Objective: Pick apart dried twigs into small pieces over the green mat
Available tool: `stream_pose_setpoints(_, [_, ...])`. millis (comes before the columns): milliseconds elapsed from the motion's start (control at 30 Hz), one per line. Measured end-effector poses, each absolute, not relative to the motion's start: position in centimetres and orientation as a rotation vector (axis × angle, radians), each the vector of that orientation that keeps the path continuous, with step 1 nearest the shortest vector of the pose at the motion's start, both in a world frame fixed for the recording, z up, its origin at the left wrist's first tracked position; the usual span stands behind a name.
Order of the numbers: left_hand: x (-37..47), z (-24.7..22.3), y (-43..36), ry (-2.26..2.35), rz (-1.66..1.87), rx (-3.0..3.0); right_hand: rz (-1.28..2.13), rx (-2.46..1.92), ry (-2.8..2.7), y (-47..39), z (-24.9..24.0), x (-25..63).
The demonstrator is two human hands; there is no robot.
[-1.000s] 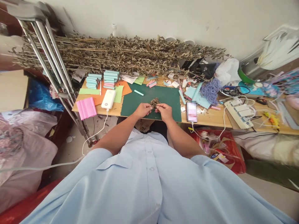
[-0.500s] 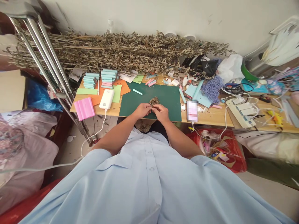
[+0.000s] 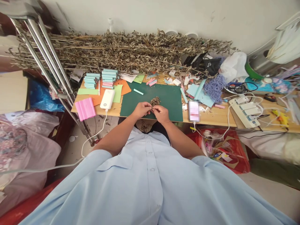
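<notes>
Left hand: over the near part of the green mat, fingers pinched closely together; whether they grip a small piece cannot be told
Right hand: just beside the left, fingers likewise pinched, tips meeting or nearly meeting the other hand's; any scrap between them is too small to make out
Dried leaf clump: on the mat, just beyond the fingertips
Light-blue roll: lying alone on the mat, beyond the left hand
Desk: wooden, beneath the mat, with a white power bank left of it and a phone to its right
Purple yarn: heaped beyond the phone
Dried stalks: piled along the wall
</notes>
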State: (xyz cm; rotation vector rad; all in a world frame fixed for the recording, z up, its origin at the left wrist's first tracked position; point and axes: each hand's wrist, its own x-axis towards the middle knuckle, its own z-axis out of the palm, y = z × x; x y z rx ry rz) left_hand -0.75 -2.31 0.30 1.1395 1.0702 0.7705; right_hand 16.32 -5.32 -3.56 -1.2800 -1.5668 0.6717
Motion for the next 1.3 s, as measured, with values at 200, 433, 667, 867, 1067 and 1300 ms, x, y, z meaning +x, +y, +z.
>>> stream_pose_setpoints(200, [-0.85, 0.35, -2.25, 1.048, 0.737, 1.171, 0.763, -1.379, -1.469, -5.21, -3.46, 16.23])
stream_pose_setpoints(433, [-0.73, 0.09, -2.28, 1.065, 0.771, 1.102, 0.905, -1.429, -1.152, -4.41, -3.47, 16.64])
stream_pose_setpoints(667, [-0.39, 0.72, -2.61, 1.065, 0.804, 1.118, 0.890, -1.347, -1.325, -4.78, -3.40, 16.40])
stream_pose_setpoints(867, [-0.34, 0.10, -2.50, 1.067, 0.830, 1.064, 0.727, -1.272, -1.536, -4.94, -2.87, 16.43])
stream_pose_setpoints(1067, [-0.38, 0.18, -2.43, 1.057, 0.826, 1.023, 0.668, -1.267, -1.576, -4.92, -3.02, 16.45])
stream_pose_setpoints(1300, [-0.44, 0.46, -2.27, 1.032, 0.784, 1.030, 0.613, -1.266, -1.537, -5.12, -3.66, 16.45])
